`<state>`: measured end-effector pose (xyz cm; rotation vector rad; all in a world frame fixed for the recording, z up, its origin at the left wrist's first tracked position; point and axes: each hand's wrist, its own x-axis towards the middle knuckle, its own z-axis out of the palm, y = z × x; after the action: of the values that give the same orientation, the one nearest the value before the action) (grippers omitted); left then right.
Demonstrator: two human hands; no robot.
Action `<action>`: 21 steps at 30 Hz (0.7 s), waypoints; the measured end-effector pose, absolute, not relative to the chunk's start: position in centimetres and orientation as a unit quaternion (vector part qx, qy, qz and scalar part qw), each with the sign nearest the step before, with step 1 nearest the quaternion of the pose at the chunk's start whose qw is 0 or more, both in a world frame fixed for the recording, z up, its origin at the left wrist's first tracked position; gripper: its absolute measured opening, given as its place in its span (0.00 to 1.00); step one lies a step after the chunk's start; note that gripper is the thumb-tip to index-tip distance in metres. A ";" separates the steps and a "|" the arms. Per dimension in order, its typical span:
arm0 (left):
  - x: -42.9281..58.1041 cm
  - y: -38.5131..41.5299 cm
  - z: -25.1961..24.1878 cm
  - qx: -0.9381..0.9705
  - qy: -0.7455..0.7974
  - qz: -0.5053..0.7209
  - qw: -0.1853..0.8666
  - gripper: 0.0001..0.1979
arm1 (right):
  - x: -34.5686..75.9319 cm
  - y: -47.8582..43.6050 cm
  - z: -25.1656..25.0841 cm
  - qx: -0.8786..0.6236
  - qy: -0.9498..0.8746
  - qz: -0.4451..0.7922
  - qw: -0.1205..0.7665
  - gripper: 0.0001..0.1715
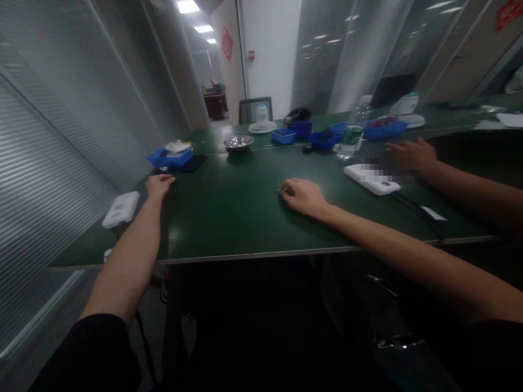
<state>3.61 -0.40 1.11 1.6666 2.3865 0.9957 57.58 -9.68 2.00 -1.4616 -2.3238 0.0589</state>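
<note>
Clock face laid flat on the table, twelve pointing away from the wearer.

- Small, thin, silvery-pale piece [281,191]: at the fingertips of the right hand [304,197], its free end out toward nine o'clock. Long axis seems to run nine to three, nearly level; too small and blurred to name.
- Right grip: fingers curled, thumb side closed in, apparently pinching the piece. Hand low over the dark green, smooth-topped table [229,218]. Contact with the surface: cannot tell.
- Key relation: a shallow, round, silver metal bowl [238,143] with bright bits inside sits between ten and eleven o'clock from the piece, open table between. Right hand nearer the bowl than the left.
- Left hand [160,186]: well apart, at nine o'clock from the piece. Thumb and fingers drawn nearly together; cannot tell whether this grip has hold of anything.
- By the left hand: rectangular blue plastic basket [180,159] just beyond, about one o'clock; flat black slab [195,163] at two; white rounded-corner box [121,209] at eight.
- By the right hand: second white box, oblong and cabled [368,178], between two and three; clear plastic bottle with green label [351,136] between one and two.
- Another person's hand [412,155]: two o'clock, beyond the cabled box.
</note>
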 end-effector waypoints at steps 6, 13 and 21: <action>3.7 -0.2 1.1 0.478 0.804 0.350 0.045 0.15 | 57.6 -9.6 2.0 -0.520 -0.831 0.020 0.195 0.14; 8.1 -0.4 2.1 0.547 0.746 0.362 0.117 0.17 | 57.5 -9.7 1.9 -0.500 -0.840 0.022 0.207 0.14; 22.3 -2.1 3.0 0.785 0.454 0.245 0.342 0.17 | 57.4 -10.2 2.0 -0.406 -0.881 0.064 0.235 0.16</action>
<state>22.29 -2.14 3.03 2.0415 1.1805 0.6361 57.38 -10.17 1.98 -1.1137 -2.4181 0.1746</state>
